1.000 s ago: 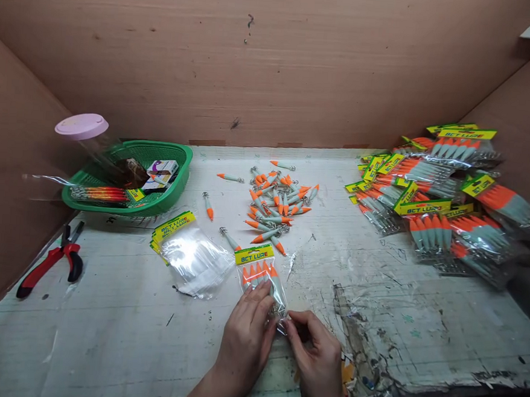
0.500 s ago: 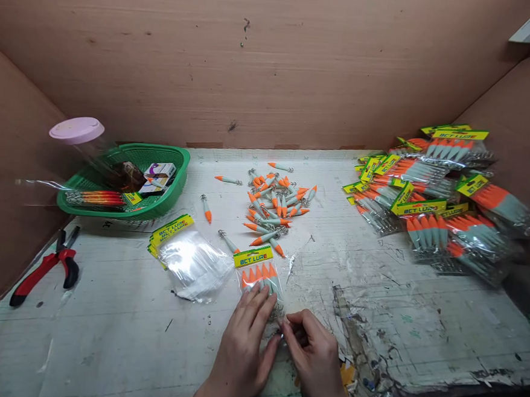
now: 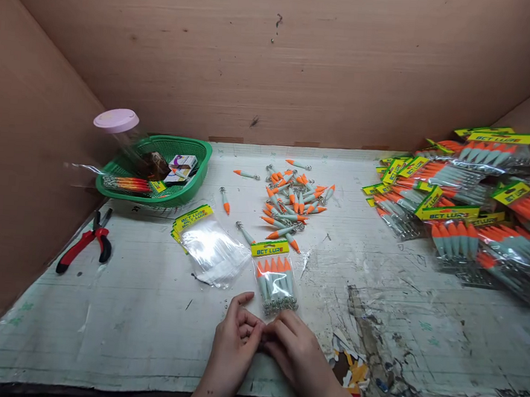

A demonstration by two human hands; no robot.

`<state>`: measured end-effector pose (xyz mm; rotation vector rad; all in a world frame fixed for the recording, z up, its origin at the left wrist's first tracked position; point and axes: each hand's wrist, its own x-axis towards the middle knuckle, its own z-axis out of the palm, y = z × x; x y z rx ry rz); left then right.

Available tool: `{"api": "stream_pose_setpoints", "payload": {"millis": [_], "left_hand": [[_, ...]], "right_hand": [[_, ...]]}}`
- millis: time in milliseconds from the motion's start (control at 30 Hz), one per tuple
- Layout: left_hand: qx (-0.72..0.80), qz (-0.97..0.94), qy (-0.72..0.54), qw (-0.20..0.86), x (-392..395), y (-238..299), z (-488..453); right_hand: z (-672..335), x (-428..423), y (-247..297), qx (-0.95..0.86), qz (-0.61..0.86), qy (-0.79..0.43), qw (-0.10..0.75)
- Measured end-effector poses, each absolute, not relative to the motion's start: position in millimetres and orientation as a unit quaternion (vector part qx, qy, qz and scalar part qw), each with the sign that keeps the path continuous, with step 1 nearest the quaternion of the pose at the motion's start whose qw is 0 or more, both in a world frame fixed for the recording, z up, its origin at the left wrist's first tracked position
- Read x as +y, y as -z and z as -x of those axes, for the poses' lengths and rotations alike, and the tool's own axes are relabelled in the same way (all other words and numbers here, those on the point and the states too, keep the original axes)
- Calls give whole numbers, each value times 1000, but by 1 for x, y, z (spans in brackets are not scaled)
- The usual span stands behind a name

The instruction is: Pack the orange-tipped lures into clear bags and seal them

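A clear header-card bag of fishing lures (image 3: pixel 276 278) lies flat before me, its yellow and green card pointing away. Orange-and-grey lures sit side by side inside, hooks toward me. Just below those hooks, my left hand (image 3: pixel 237 335) pinches the bag's near edge between thumb and fingers, the index finger raised. My right hand (image 3: pixel 293 342) meets it there, its fingertips closed on the same plastic edge and partly hidden. Left of this bag is a fanned stack of empty bags (image 3: pixel 213 252). Beyond it lies a heap of loose lures (image 3: pixel 294 200).
A green basket (image 3: pixel 203 173) at the back left holds a pink-lidded container (image 3: pixel 116 120), a small box and packed red lures. Red-handled pliers (image 3: pixel 80 249) lie in front. Filled lure packs (image 3: pixel 454 215) are piled at the right. The tabletop (image 3: pixel 358 296) is torn near its front edge.
My left hand has come off the lures and down to the bag's near edge, meeting my right hand. The view has shifted, so everything sits further right.
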<state>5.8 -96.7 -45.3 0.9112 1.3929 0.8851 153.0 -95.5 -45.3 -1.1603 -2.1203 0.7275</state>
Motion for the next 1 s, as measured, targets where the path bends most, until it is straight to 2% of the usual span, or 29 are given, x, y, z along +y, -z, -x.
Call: {"api": "stream_pose_setpoints", "payload": {"millis": [267, 400, 500, 567, 633, 700, 767, 833, 933, 1000], "left_hand": [[610, -377, -385, 581, -98, 47, -10], [625, -378, -372, 573, -98, 39, -13], [633, -380, -374, 562, -98, 37, -14], [629, -386, -375, 562, -99, 37, -15], [625, -386, -379, 563, -99, 35, -15], [626, -378, -387, 561, -99, 33, -16], [625, -366, -394, 566, -98, 31, -16], [621, -359, -398, 572, -98, 32, -16], [616, -371, -393, 574, -98, 38, -13], [611, -382, -386, 576, -99, 44, -12]], "right_hand": [[-158, -91, 48, -834, 407, -230, 292], [-172, -92, 35, -784, 393, -378, 297], [-210, -93, 25, -652, 450, -487, 368], [-241, -92, 19, -548, 524, -462, 459], [-263, -90, 14, -512, 595, -381, 488], [-263, -89, 11, -589, 598, -345, 421], [-241, -88, 10, -709, 515, -362, 318], [-206, -87, 12, -781, 437, -365, 256], [-169, -87, 13, -819, 394, -350, 226], [-171, -86, 12, -794, 386, -408, 233]]}}
